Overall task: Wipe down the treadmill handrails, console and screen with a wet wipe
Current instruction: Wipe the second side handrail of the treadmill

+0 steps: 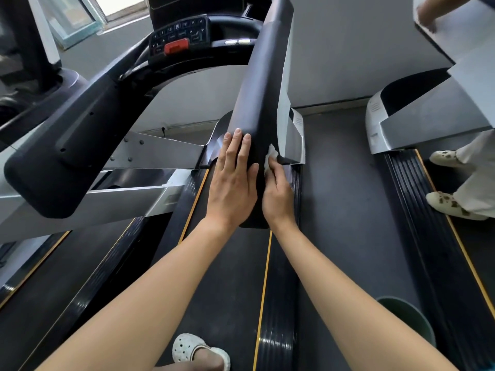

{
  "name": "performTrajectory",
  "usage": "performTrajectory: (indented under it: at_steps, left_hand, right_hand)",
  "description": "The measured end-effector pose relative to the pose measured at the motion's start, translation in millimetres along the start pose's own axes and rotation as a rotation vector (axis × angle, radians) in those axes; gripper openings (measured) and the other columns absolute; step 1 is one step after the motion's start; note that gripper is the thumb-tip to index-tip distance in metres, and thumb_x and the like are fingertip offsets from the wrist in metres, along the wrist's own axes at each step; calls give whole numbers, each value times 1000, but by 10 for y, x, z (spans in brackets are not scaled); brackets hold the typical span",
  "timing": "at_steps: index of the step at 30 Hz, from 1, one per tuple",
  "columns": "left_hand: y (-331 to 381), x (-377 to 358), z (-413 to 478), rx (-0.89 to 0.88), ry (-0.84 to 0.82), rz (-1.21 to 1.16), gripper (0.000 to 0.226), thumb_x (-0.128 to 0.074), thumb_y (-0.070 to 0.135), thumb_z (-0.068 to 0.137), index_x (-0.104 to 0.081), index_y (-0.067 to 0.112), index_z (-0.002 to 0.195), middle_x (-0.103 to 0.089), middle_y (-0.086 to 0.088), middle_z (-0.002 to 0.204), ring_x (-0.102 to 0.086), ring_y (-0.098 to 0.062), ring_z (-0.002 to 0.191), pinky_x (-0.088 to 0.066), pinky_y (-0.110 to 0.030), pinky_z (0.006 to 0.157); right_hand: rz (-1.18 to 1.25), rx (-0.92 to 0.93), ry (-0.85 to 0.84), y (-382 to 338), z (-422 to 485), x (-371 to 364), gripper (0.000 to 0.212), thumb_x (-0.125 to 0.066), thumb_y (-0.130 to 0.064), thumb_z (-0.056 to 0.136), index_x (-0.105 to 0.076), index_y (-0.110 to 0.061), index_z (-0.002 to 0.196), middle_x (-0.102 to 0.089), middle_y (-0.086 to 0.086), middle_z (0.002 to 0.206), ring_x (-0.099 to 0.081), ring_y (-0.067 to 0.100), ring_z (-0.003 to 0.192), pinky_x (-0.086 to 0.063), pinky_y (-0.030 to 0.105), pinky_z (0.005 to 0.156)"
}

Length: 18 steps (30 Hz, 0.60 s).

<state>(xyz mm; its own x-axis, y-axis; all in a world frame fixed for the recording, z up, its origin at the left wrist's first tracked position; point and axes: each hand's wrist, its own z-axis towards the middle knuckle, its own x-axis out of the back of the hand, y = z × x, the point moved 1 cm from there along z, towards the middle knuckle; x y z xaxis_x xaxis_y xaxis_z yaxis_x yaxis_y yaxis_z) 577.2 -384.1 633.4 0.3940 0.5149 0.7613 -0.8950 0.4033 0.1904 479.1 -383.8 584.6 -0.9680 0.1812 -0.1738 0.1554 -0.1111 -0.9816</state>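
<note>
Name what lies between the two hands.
The end of the black handrail, seen in the head view: the left hand rests flat on its left side, the right hand holds the wet wipe against its right side.

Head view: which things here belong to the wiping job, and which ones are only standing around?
Belong to the job:
wet wipe, held by the right hand
right handrail, with the left hand flat on it
left handrail
console

Only around:
green bin
neighbouring treadmill
another person's shoes
window
</note>
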Motion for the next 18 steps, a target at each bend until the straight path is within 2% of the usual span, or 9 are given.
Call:
performTrajectory:
  at_steps: [4,8,10,12,14,16,18]
  left_hand:
    - [-3,10,-4,-15,-2,-13,53,-44,19,110,-32,3,159,-25,-13,168,-14,-28,159,-23,-47,126]
    - [-31,9,0,-24,-6,-24,54,-45,18,109,-31,4,159,-25,-12,169,-13,-27,159,-24,-48,126]
    - [-45,4,4,-25,-12,-19,54,-44,18,109,-30,4,160,-23,-11,169,-12,-27,159,-24,-48,126]
    - [-52,-1,0,-31,-22,-2,55,-43,19,110,-28,5,160,-22,-11,170,-11,-28,159,-23,-49,126]
    - [-54,-6,-11,-36,-26,15,55,-43,21,110,-27,5,161,-21,-12,170,-9,-28,159,-22,-49,127]
    - [-54,-13,-12,-37,-24,27,56,-43,21,110,-26,5,161,-19,-12,170,-8,-29,159,-21,-49,127]
    - [-43,-8,-23,-29,-27,48,57,-43,22,111,-24,5,162,-18,-13,171,-8,-30,159,-21,-49,127]
  right_hand:
    - [49,52,-3,-275,62,-94,36,-44,-30,110,-58,-28,144,-56,-9,149,-46,2,140,-36,25,117]
    - [10,75,27,-156,-47,-41,34,-48,-28,109,-62,-25,140,-60,-4,145,-50,5,138,-40,31,117]
    - [-41,40,56,-5,-170,30,34,-48,-23,109,-62,-21,140,-62,-5,142,-54,-4,129,-44,24,111]
    - [-50,-1,62,100,-270,88,35,-47,-18,109,-60,-17,142,-62,-13,132,-52,-25,110,-43,6,97]
    - [-53,-31,69,103,-264,92,34,-47,-17,109,-61,-17,140,-61,-18,124,-49,-31,100,-42,1,92]
    - [-37,-36,78,-2,-200,53,33,-47,-21,110,-63,-21,138,-63,-18,128,-52,-23,105,-43,7,98]
    - [-25,10,68,-120,-168,-8,32,-46,-23,110,-64,-22,137,-65,-11,135,-55,-11,115,-42,8,98]
